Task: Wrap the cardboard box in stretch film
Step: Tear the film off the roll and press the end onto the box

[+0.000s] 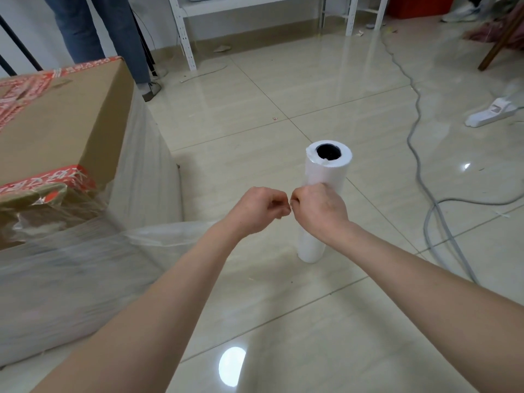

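A large cardboard box (56,120) with red tape stands on the floor at the left, its sides covered in clear stretch film (147,165). A white roll of stretch film (326,168) stands upright on the tiles at the centre. A loose band of film (164,234) runs from the box's lower corner toward my hands. My left hand (256,208) and my right hand (319,209) are held fist to fist in front of the roll, both pinching the film between them. My right hand hides the middle of the roll.
A person in jeans (93,32) stands behind the box. A white metal shelf frame (184,32) is at the back. A grey cable (416,120) snakes across the tiled floor on the right, near a white slipper (493,112). A wooden leg (499,43) is far right.
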Available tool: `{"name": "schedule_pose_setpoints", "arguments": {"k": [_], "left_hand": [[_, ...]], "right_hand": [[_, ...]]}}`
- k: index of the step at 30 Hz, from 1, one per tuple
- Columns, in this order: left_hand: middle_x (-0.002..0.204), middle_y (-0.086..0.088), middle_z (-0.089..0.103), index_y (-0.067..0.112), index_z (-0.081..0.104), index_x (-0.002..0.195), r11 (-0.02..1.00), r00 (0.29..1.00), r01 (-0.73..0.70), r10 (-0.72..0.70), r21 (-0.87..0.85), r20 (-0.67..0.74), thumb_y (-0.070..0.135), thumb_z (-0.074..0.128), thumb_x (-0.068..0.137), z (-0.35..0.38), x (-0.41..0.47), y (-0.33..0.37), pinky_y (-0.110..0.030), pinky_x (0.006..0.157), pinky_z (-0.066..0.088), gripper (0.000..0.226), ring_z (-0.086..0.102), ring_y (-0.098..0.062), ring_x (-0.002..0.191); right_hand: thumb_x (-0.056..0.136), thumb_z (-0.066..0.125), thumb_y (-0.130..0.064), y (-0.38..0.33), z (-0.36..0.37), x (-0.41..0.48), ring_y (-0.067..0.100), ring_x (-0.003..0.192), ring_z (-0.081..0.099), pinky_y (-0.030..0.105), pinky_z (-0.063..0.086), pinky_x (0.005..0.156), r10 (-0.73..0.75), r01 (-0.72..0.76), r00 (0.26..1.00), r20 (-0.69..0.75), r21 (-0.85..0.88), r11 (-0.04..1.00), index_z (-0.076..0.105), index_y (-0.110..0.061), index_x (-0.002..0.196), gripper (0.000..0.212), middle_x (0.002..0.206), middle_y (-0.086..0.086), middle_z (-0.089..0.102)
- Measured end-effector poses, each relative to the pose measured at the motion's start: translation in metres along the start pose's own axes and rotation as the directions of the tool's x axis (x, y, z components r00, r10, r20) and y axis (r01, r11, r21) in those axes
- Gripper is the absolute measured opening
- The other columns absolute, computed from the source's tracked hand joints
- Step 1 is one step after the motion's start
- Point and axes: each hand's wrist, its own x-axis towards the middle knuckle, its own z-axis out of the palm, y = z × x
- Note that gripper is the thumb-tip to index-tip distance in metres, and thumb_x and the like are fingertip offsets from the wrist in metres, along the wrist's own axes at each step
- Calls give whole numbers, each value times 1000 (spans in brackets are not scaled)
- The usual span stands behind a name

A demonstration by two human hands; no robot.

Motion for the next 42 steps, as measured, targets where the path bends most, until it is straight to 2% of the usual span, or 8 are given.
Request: {"name": "schedule_pose_setpoints", "arguments": {"k": [5,9,15,17,20,24,29,42], "left_hand": [[62,10,58,14,61,73,998,996,-23,28,-62,82,8,61,88,-4,-7,1,-13,57,40,16,51,3,55],[62,4,59,11,62,77,974,993,94,-105,-206,-46,12,57,91,2,-12,-14,-32,65,53,15,54,-15,60],[59,1,55,13,62,79,930,975,196,-219,-311,-40,13,57,92,2,-13,-22,-25,59,51,14,51,-12,55],[63,1,53,13,61,91,948,971,217,-233,-232,-46,11,51,94,6,-10,-18,-23,56,51,10,51,-13,56],[101,1,55,21,53,125,978,981,180,-170,102,-96,11,45,90,8,-7,-17,-31,81,51,37,59,-18,89],[136,5,48,25,39,142,918,999,-38,39,395,6,41,54,77,13,-7,-5,-34,100,37,68,46,-18,121],[94,-3,71,16,69,105,943,993,113,-98,313,-63,30,59,91,22,-1,-5,-35,77,50,23,63,-24,92],[57,10,53,24,61,71,999,991,23,-26,26,129,14,61,90,15,-10,-2,-23,64,42,21,50,-4,57]], "right_hand": [[92,46,-14,-5,4,-1,24,87,54,29,36,62,28,-28,999,29,-5,1000,63,-16,85,18,84,5,50],[90,42,-12,1,4,0,24,84,63,30,51,66,39,-41,999,28,92,995,63,-18,81,24,84,5,63],[93,48,-22,6,6,-7,22,114,52,33,49,81,-70,58,988,139,89,994,56,-25,122,30,107,3,66],[97,47,-26,7,11,-6,24,117,48,33,46,78,-56,50,989,139,41,998,58,-23,120,26,108,5,65],[100,41,-23,5,14,-4,23,111,54,31,45,72,-16,8,990,137,58,998,64,-19,109,25,97,9,67],[99,41,-20,5,14,-3,21,108,55,30,43,70,-18,9,990,137,67,998,65,-18,108,26,97,8,67],[100,41,-25,9,12,-3,22,107,54,34,49,74,-63,49,986,152,94,994,66,-18,104,25,96,8,67],[92,45,-15,7,17,-8,23,79,50,28,36,61,-1,-2,991,136,25,1000,69,-20,93,25,95,7,58]]}}
